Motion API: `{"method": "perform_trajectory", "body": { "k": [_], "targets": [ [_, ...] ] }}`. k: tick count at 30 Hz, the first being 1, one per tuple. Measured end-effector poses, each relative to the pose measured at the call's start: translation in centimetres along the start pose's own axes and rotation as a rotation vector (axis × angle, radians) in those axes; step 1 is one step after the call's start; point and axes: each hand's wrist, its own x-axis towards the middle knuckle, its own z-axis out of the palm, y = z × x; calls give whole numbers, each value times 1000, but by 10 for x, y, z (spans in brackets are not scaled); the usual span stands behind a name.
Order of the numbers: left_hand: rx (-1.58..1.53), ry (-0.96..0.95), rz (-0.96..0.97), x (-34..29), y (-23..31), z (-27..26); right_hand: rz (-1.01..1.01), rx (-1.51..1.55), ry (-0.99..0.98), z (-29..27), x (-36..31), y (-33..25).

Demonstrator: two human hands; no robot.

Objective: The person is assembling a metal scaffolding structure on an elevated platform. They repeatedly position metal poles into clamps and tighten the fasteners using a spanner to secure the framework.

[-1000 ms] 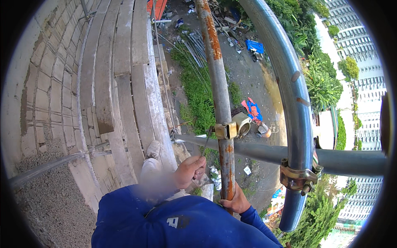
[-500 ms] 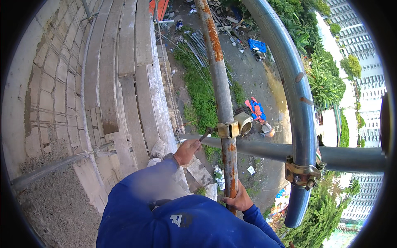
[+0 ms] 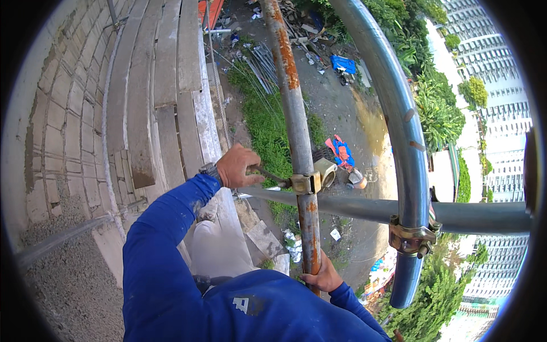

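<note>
My left hand (image 3: 236, 166), closed round the handle of a dark wrench (image 3: 270, 175), is left of the upright pole. The wrench's far end meets the side of a brass-coloured scaffold coupler (image 3: 306, 183), its jaw too small to make out. That coupler is clamped round a rusty scaffold pipe (image 3: 294, 114), and its open, cup-like half (image 3: 326, 172) sticks out to the right. Lower down, my right hand (image 3: 325, 276) wraps round the same pipe. Behind the coupler runs a grey horizontal pipe (image 3: 364, 210).
A curved steel pipe (image 3: 399, 114) stands at the right, joined to the horizontal pipe by another coupler (image 3: 411, 236). Wooden planks (image 3: 142, 97) line the left beside a block wall (image 3: 62, 119). Far below lies the ground (image 3: 336, 114) with grass, debris and a blue sheet (image 3: 343, 64).
My left hand has moved up and a little left, swinging the wrench handle from below the coupler to above it. My right hand stays on the rusty pipe. The whole view has shifted slightly.
</note>
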Motion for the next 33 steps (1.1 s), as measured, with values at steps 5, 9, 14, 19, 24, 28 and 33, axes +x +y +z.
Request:
{"method": "perform_trajectory", "body": {
  "k": [5,9,14,19,24,28,33],
  "targets": [
    [-355,305,-603,-48,47,72,-105,-80,11,7,8,-10],
    [-493,354,-702,-63,78,116,-108,-144,41,8,14,17],
    [64,196,-604,-65,62,73,-144,-204,122,11,16,23],
    [321,353,-362,-75,59,26,-203,-243,175,18,22,29],
    [87,365,-571,-85,69,19,-226,-220,168,20,31,39],
    [-646,461,-627,-63,78,41,-187,-175,104,17,27,22],
    [-1050,531,-729,-26,75,50,-209,-183,161,26,37,57]
  ]
}}
